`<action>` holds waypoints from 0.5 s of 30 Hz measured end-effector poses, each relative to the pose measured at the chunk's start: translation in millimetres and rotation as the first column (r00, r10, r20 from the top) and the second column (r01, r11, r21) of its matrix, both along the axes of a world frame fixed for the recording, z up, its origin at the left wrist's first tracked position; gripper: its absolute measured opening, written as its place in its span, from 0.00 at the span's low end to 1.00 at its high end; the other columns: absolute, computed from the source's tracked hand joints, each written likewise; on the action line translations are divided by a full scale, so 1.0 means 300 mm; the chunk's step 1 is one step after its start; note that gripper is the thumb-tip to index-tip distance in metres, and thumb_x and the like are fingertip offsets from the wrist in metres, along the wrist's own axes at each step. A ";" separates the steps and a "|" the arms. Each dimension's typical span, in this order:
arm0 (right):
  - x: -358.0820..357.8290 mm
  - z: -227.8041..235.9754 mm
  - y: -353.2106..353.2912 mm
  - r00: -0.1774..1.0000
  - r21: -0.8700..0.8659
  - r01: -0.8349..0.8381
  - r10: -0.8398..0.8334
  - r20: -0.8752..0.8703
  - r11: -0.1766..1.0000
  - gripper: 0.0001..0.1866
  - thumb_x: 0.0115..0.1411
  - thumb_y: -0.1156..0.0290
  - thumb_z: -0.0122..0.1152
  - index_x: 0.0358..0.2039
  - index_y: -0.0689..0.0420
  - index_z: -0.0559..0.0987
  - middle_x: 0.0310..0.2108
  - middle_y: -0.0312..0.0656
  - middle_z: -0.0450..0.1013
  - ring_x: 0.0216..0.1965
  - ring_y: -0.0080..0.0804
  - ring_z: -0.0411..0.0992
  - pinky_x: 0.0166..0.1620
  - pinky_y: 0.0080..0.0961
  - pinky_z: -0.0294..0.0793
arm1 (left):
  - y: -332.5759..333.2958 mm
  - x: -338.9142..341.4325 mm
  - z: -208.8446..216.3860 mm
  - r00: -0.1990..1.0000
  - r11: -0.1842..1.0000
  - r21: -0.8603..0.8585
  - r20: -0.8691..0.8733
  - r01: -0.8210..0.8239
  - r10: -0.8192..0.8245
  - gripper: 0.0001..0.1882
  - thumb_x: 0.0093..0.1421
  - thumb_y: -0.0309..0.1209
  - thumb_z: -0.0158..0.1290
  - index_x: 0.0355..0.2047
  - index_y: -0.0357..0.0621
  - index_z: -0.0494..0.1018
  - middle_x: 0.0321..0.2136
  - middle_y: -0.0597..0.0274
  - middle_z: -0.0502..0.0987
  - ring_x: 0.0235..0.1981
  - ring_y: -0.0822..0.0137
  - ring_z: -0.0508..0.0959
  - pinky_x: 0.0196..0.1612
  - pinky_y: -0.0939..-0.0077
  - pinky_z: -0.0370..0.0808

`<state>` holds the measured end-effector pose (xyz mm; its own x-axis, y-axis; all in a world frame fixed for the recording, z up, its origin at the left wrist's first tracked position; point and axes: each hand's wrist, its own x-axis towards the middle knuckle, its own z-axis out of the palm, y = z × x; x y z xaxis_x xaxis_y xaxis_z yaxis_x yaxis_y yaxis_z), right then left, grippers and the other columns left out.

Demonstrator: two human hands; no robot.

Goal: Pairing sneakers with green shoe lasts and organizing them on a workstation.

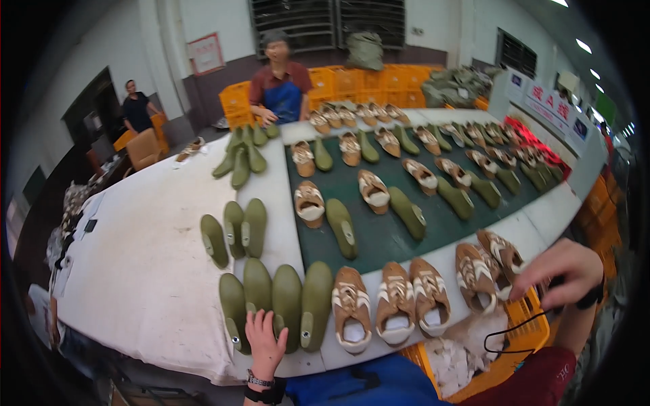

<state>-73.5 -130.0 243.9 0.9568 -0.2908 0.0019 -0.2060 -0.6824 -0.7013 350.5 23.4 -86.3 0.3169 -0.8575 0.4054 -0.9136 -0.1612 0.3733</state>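
Observation:
My left hand [265, 344] rests with spread fingers on the lower ends of the green shoe lasts [287, 301] in the front row, gripping none of them. Several tan and white sneakers [351, 308] continue that row to the right, their heels toward me. Over at the right, my right hand [567, 274] hovers beside the end sneaker [501, 252], slightly blurred. Its thumb and fingers are apart and I see nothing between them; whether a fingertip touches the shoe is unclear. A thin dark cord [514, 331] hangs below that wrist.
A green conveyor belt [365, 233] carries sneakers paired with lasts. More lasts [254, 227] stand on the white table [142, 284] at left. Below my right arm is an orange crate [531, 325] with pale scraps. Across the table sits a co-worker [281, 91]; another person [139, 107] stands farther left.

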 end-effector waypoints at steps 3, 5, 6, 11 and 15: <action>-0.149 -0.153 0.089 0.980 0.150 0.197 -0.190 -0.059 0.969 0.19 0.53 0.74 0.61 0.47 0.64 0.72 0.39 0.47 0.75 0.41 0.35 0.74 0.44 0.25 0.72 | -0.043 -0.102 0.089 0.991 0.990 -0.066 -0.027 0.126 -0.128 0.26 0.49 0.29 0.56 0.49 0.36 0.64 0.51 0.47 0.63 0.56 0.43 0.59 0.57 0.56 0.57; -0.141 -0.337 0.122 0.865 0.050 0.499 -0.493 -0.093 0.865 0.19 0.54 0.73 0.58 0.47 0.62 0.71 0.36 0.44 0.75 0.34 0.30 0.74 0.39 0.22 0.72 | -0.060 -0.192 0.130 0.949 0.954 -0.059 -0.102 0.293 -0.298 0.27 0.48 0.27 0.57 0.49 0.37 0.64 0.51 0.47 0.63 0.55 0.45 0.60 0.56 0.58 0.59; -0.145 -0.471 0.127 0.786 0.078 0.616 -0.606 -0.118 0.784 0.18 0.54 0.73 0.58 0.46 0.62 0.72 0.35 0.43 0.75 0.34 0.29 0.74 0.38 0.22 0.72 | -0.077 -0.236 0.140 0.910 0.919 -0.041 -0.131 0.392 -0.393 0.27 0.47 0.27 0.57 0.49 0.38 0.64 0.52 0.47 0.63 0.55 0.46 0.61 0.55 0.59 0.60; -0.115 -0.830 0.178 0.797 -0.181 0.568 -0.591 -0.123 0.803 0.19 0.51 0.70 0.58 0.45 0.57 0.73 0.35 0.48 0.73 0.34 0.45 0.73 0.37 0.33 0.72 | -0.148 -0.383 0.065 0.736 0.715 0.180 -0.117 0.676 -0.667 0.30 0.46 0.31 0.59 0.51 0.43 0.64 0.52 0.45 0.62 0.53 0.45 0.62 0.53 0.58 0.63; -0.095 -0.902 0.148 0.639 -0.161 0.758 -0.769 -0.012 0.632 0.17 0.51 0.70 0.58 0.42 0.58 0.74 0.34 0.47 0.73 0.35 0.45 0.72 0.38 0.33 0.71 | -0.129 -0.399 0.005 0.738 0.685 0.294 -0.135 0.667 -0.661 0.31 0.46 0.32 0.59 0.51 0.43 0.63 0.52 0.46 0.62 0.53 0.47 0.63 0.53 0.59 0.62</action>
<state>-102.0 -85.6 -26.7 0.3911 -0.9196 0.0369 -0.7411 -0.3385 -0.5798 230.7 -15.2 -84.7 -0.3788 -0.9212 0.0892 -0.8200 0.3787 0.4292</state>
